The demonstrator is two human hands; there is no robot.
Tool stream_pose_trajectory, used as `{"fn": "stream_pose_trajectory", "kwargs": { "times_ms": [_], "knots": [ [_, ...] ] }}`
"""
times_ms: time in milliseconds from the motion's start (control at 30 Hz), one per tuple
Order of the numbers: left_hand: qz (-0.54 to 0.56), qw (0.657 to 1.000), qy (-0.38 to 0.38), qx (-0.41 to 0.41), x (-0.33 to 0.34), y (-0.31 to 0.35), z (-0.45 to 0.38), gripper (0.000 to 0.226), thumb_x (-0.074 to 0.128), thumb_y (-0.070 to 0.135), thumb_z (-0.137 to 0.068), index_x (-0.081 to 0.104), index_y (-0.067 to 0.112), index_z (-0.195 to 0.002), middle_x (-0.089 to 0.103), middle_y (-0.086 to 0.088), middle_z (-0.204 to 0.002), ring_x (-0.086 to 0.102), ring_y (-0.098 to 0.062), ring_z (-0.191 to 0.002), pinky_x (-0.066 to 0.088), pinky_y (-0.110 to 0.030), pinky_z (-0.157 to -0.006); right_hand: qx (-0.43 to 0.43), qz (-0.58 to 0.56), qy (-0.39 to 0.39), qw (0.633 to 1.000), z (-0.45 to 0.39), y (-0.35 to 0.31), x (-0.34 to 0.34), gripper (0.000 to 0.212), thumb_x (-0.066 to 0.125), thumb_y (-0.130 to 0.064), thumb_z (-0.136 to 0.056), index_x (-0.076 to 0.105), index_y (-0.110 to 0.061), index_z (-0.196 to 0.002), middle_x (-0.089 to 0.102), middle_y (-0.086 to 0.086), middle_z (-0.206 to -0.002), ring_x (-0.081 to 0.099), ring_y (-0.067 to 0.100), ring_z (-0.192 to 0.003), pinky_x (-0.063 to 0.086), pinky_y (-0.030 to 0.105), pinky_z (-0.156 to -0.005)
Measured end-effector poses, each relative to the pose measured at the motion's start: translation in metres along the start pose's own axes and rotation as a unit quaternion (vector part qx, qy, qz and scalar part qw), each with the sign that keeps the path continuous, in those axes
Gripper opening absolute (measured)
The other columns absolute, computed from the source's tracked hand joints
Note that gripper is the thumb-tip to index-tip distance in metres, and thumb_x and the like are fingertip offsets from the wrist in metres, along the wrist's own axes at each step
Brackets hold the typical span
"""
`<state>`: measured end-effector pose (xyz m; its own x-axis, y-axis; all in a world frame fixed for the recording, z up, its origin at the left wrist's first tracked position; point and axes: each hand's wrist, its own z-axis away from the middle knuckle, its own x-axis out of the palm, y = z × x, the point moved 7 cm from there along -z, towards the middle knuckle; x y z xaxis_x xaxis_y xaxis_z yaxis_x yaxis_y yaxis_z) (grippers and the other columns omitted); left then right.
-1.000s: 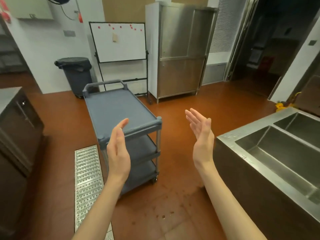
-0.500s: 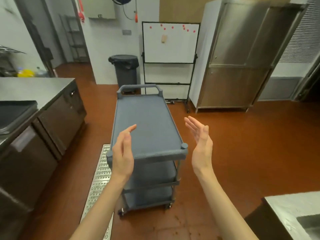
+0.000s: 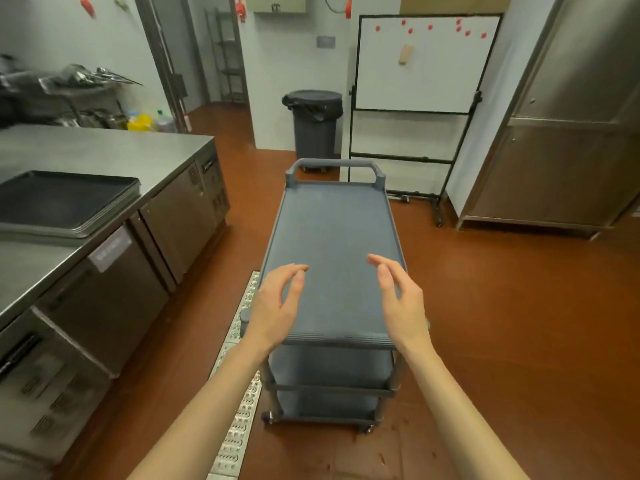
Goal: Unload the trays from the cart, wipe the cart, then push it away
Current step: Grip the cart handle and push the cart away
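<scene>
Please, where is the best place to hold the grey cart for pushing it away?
Probably the near rim of the cart's top shelf, one hand at each corner. The hands hover open there; the handle is at the far end.

We see the cart (image 3: pixel 332 251) ahead, the trays (image 3: pixel 62 202) left on the counter (image 3: pixel 104 150). A bin (image 3: pixel 313 123) and whiteboard (image 3: pixel 426 64) stand behind the cart.

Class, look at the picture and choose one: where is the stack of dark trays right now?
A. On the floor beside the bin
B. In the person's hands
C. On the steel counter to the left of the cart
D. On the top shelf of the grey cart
C. The trays lie stacked on the steel counter, while the cart top is bare and the left hand and right hand hold nothing.
</scene>
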<state>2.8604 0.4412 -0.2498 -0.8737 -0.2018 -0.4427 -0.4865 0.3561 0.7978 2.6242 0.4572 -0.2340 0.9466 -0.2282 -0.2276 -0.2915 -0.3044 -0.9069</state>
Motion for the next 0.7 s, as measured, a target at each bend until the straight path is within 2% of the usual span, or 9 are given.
{"fn": "stream_pose_trajectory", "kwargs": {
  "times_ms": [100,200,267,367,467,533,600,700],
  "knots": [
    [-0.039,0.999,-0.029,0.012,0.020,-0.030,-0.015,0.037,0.047,0.037,-0.103,0.070,0.015,-0.123,0.069,0.006,-0.121,0.056,0.007,-0.114,0.034,-0.005,-0.100,-0.003,0.069,-0.003,0.998,-0.010,0.032,0.010,0.049,0.042,-0.056,-0.101,0.068,-0.025,-0.128,0.068,-0.016,-0.127,0.057,-0.008,-0.122,0.040,0.008,-0.101],
    [-0.081,0.993,-0.082,-0.015,0.044,-0.065,-0.023,0.037,0.048,0.040,-0.104,0.068,0.018,-0.125,0.069,0.006,-0.122,0.059,-0.009,-0.117,0.045,-0.025,-0.104,-0.018,0.180,-0.039,0.983,-0.017,0.066,0.023,0.048,0.042,-0.056,-0.103,0.066,-0.025,-0.130,0.065,-0.013,-0.131,0.057,0.002,-0.125,0.045,0.028,-0.107],
    [-0.106,0.987,-0.112,-0.034,0.057,-0.088,-0.024,0.040,0.048,0.046,-0.102,0.068,0.019,-0.124,0.069,0.008,-0.118,0.060,-0.013,-0.113,0.049,-0.035,-0.101,-0.021,0.262,-0.087,0.961,-0.017,0.092,0.034,0.045,0.043,-0.054,-0.105,0.064,-0.025,-0.133,0.063,-0.011,-0.132,0.057,0.008,-0.125,0.046,0.034,-0.106],
    [-0.154,0.971,-0.177,-0.052,0.076,-0.114,-0.022,0.044,0.047,0.054,-0.099,0.069,0.022,-0.119,0.070,0.011,-0.110,0.059,-0.014,-0.105,0.050,-0.039,-0.096,0.004,0.374,-0.155,0.915,-0.012,0.131,0.048,0.044,0.043,-0.053,-0.106,0.065,-0.025,-0.130,0.064,-0.007,-0.127,0.059,0.015,-0.119,0.048,0.037,-0.098],
    [-0.203,0.940,-0.266,-0.072,0.092,-0.137,-0.010,0.043,0.048,0.057,-0.100,0.070,0.024,-0.116,0.069,0.011,-0.108,0.058,-0.014,-0.105,0.050,-0.040,-0.095,0.093,0.425,-0.239,0.868,-0.002,0.164,0.064,0.046,0.035,-0.056,-0.107,0.067,-0.024,-0.112,0.066,0.000,-0.113,0.063,0.025,-0.112,0.048,0.042,-0.091],
    [-0.231,0.922,-0.300,-0.084,0.098,-0.147,-0.003,0.047,0.047,0.065,-0.098,0.070,0.026,-0.108,0.068,0.010,-0.103,0.060,-0.015,-0.104,0.051,-0.039,-0.093,0.111,0.469,-0.277,0.831,0.004,0.176,0.075,0.054,0.028,-0.060,-0.106,0.066,-0.023,-0.095,0.069,0.004,-0.103,0.066,0.030,-0.105,0.048,0.042,-0.085],
    [-0.274,0.900,-0.328,-0.088,0.103,-0.154,0.000,0.057,0.042,0.075,-0.093,0.069,0.025,-0.093,0.068,0.010,-0.093,0.064,-0.016,-0.096,0.052,-0.037,-0.083,0.099,0.522,-0.268,0.804,0.006,0.181,0.079,0.066,0.023,-0.065,-0.105,0.068,-0.022,-0.082,0.074,0.003,-0.091,0.069,0.028,-0.093,0.049,0.039,-0.076],
    [-0.327,0.871,-0.358,-0.082,0.106,-0.154,0.001,0.077,0.036,0.091,-0.082,0.056,0.017,-0.070,0.060,0.005,-0.066,0.057,-0.020,-0.068,0.041,-0.035,-0.062,0.085,0.570,-0.244,0.780,0.002,0.182,0.079,0.076,0.022,-0.066,-0.104,0.066,-0.017,-0.066,0.072,0.004,-0.073,0.070,0.028,-0.076,0.044,0.035,-0.062]
  ]
}}
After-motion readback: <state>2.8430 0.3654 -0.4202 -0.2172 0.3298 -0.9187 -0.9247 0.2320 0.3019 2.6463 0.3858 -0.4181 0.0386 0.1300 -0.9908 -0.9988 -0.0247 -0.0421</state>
